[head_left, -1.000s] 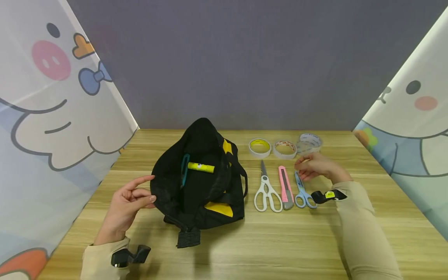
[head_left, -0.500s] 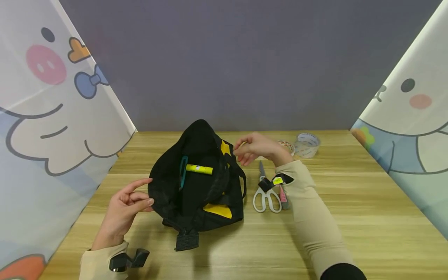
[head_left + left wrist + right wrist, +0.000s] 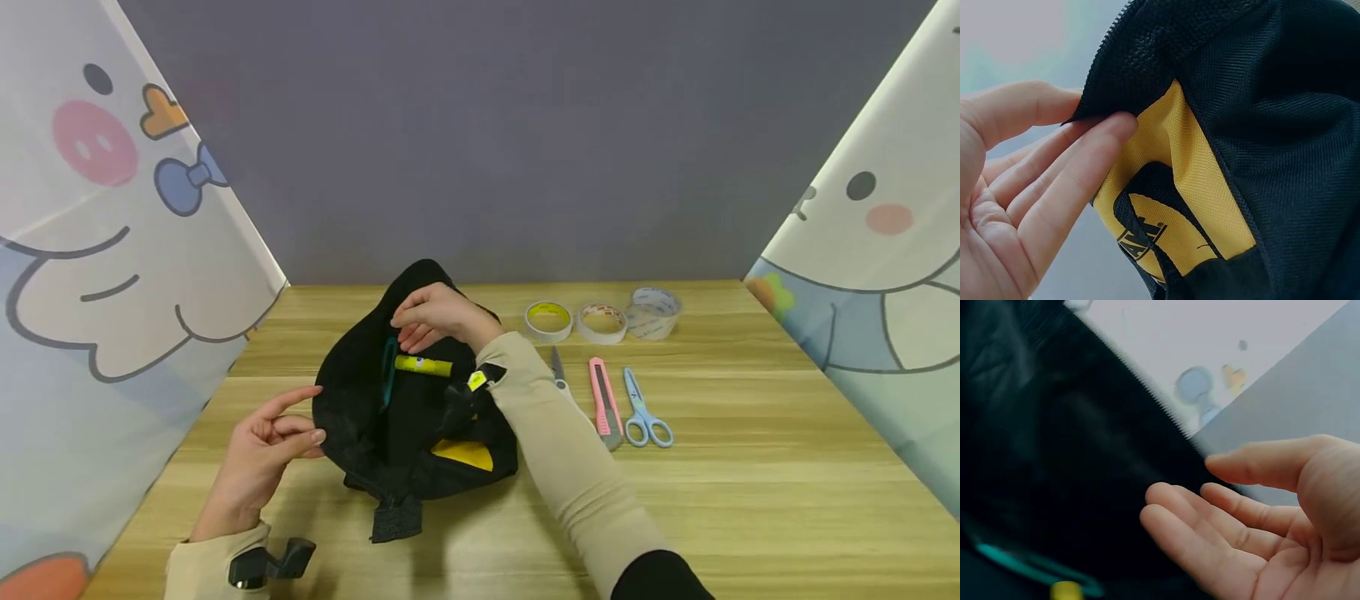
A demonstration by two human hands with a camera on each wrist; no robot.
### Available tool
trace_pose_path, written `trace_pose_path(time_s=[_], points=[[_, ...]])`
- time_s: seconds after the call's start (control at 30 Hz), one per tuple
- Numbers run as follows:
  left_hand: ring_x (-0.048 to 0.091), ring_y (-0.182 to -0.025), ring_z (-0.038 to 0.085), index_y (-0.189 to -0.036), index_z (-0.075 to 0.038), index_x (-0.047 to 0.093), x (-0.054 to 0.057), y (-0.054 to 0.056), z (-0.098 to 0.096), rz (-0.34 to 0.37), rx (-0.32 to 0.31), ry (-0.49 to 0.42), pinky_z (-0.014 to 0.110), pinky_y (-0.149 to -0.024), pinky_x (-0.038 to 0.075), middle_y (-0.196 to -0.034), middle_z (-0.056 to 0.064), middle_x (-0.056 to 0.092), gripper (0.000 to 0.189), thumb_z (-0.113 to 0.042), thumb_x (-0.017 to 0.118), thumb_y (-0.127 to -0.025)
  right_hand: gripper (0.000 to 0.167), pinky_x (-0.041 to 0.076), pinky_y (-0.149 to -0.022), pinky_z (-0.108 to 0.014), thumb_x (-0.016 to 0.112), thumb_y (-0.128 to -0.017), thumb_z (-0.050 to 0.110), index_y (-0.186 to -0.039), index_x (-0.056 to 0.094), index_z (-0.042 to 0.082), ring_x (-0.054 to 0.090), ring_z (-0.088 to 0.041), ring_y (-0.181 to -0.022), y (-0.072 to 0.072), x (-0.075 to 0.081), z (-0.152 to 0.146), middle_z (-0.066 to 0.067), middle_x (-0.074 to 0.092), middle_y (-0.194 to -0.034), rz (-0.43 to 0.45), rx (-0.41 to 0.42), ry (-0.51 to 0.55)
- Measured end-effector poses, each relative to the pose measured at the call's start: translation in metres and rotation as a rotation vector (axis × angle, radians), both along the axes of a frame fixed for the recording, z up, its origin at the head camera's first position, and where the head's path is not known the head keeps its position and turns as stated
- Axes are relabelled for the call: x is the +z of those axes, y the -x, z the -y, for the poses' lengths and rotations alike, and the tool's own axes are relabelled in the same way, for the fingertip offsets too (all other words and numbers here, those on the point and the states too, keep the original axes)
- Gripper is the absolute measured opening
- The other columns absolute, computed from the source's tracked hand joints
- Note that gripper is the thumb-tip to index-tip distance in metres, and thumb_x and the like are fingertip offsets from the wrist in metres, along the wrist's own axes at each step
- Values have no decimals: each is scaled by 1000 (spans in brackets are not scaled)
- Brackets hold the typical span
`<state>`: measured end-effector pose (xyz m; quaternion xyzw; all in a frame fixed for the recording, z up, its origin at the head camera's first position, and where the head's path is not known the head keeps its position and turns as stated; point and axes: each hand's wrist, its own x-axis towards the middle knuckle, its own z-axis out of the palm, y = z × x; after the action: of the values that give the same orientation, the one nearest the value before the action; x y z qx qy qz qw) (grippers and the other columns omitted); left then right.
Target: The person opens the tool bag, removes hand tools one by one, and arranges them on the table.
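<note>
A black bag [image 3: 348, 421] with yellow panels stands on the table, its mouth gaping. My left hand [image 3: 258, 454] pinches the bag's left rim; in the left wrist view the zippered edge [image 3: 1100, 75] lies between thumb and fingers. Over the mouth hovers my right hand [image 3: 442, 317], fingers relaxed and holding nothing, as the right wrist view also shows. Inside the bag lie a yellow tube [image 3: 423, 366], like a glue stick, and a slim teal object [image 3: 389, 373] whose kind I cannot tell.
Right of the bag lie white-handled scissors [image 3: 560, 379], partly hidden by the right sleeve, a pink utility knife [image 3: 605, 404] and small blue scissors [image 3: 647, 421]. Behind them are a yellow-cored tape roll [image 3: 548, 322], another tape roll [image 3: 602, 323] and clear tape [image 3: 653, 314].
My right hand has swept left from beside the blue scissors and tape rolls to above the bag's mouth. The left hand keeps its hold on the rim.
</note>
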<state>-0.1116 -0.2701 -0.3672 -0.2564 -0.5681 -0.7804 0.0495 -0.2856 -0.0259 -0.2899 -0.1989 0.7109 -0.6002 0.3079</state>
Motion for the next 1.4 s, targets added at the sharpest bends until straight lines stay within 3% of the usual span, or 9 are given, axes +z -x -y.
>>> trace_pose_path(time_s=[0.2, 0.37, 0.57, 0.7, 0.83, 1.03, 1.4], points=[[72, -77, 18, -139, 4, 53, 0, -1, 0, -3, -8, -4, 30, -68, 62, -96, 12, 75, 58, 31, 45, -88, 30, 63, -70, -39, 60, -98, 5, -123, 59, -12, 68, -21, -60, 6, -30, 28, -17, 68, -76, 123, -32, -49], [72, -77, 18, -138, 4, 54, 1, -1, 0, -3, -8, -6, 30, -68, 62, -96, 12, 75, 58, 31, 45, -87, 26, 62, -58, -33, 60, -97, 5, -112, 61, -16, 66, -21, -55, 3, -57, 39, -18, 67, -70, 162, -73, -98], [72, -77, 18, -138, 5, 53, 1, -1, 0, 2, -7, -9, 30, -67, 62, -96, 12, 75, 58, 31, 45, -87, 26, 62, -55, -34, 64, -94, 5, -92, 67, -20, 66, -21, -52, -2, -85, 45, -20, 67, -67, 141, -107, -171], [72, -76, 18, -138, 6, 53, 2, 0, 0, -3, -11, -9, 30, -66, 62, -96, 13, 75, 58, 32, 45, -87, 29, 60, -50, -34, 65, -95, 10, -79, 67, -15, 64, -21, -47, -4, -96, 51, -22, 68, -66, 88, -151, -226], [72, -77, 19, -138, 6, 53, 2, 0, 0, -3, -17, -12, 30, -67, 62, -96, 13, 75, 58, 32, 45, -87, 37, 56, -42, -31, 66, -96, 18, -70, 66, -8, 60, -19, -40, -4, -108, 59, -18, 66, -60, 35, -203, -358], [72, -78, 18, -138, 6, 53, 1, -1, -1, 6, -22, -17, 30, -68, 62, -96, 12, 75, 59, 32, 46, -86, 41, 52, -36, -29, 68, -97, 24, -67, 66, -5, 57, -18, -37, -4, -118, 69, -13, 63, -53, 13, -267, -447], [73, -78, 18, -137, 5, 54, 1, 0, -1, 4, -15, -13, 30, -68, 62, -95, 12, 75, 59, 32, 46, -86, 32, 54, -38, -30, 73, -90, 12, -65, 65, -5, 56, -19, -37, -4, -115, 63, -14, 62, -52, -22, -292, -388]])
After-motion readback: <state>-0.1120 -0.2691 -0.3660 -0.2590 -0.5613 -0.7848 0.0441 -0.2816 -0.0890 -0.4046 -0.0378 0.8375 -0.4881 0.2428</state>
